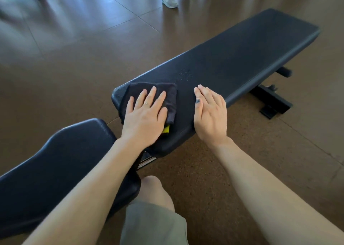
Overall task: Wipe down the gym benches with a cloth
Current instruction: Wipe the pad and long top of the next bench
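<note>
A long black padded gym bench (232, 58) runs from the middle of the view to the upper right. A dark folded cloth (167, 94) with a yellow tag lies on its near end. My left hand (145, 116) presses flat on the cloth, fingers spread and straight. My right hand (209, 112) rests flat on the bare pad beside the cloth, fingers together, close to the bench's right edge. A patch of small droplets (185, 74) shows on the pad just beyond the cloth.
A second black padded seat (55, 161) sits at the lower left, close to the bench's near end. The bench's metal foot (273, 103) sticks out on the right. Brown floor surrounds it. People's legs and shoes (169, 1) stand at the top.
</note>
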Available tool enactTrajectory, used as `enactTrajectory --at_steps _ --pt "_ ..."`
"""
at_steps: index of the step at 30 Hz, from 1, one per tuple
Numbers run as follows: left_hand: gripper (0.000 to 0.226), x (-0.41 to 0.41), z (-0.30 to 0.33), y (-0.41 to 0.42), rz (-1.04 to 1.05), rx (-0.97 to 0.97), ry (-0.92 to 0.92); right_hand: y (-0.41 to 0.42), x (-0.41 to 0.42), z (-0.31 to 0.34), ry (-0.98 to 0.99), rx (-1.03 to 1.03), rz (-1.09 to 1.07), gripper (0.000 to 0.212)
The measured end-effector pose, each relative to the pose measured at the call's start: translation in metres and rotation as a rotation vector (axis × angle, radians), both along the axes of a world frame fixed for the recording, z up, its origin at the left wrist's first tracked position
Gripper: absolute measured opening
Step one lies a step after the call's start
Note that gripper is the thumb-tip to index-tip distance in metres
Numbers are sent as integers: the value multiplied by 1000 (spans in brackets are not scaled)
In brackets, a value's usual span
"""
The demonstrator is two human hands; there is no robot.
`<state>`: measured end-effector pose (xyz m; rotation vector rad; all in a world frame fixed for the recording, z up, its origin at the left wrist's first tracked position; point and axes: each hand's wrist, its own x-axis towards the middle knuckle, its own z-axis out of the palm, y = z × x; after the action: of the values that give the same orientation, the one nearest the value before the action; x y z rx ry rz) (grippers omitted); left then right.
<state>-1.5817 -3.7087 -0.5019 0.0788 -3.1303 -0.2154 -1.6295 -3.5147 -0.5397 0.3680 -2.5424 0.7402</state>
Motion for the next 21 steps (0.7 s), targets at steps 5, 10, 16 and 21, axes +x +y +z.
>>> enactTrajectory --at_steps 5,10,16,21 --pt "53 55 -12 23 -107 72 83 -2 0 2 1 4 -20 55" --pt "55 -17 -4 -12 66 81 73 -3 0 1 10 -15 -13 56" --pt "55 9 -9 1 337 326 163 -3 0 -1 42 -20 -20 53" --pt "50 44 -19 26 330 525 285 -4 0 -1 27 -14 -20 53"
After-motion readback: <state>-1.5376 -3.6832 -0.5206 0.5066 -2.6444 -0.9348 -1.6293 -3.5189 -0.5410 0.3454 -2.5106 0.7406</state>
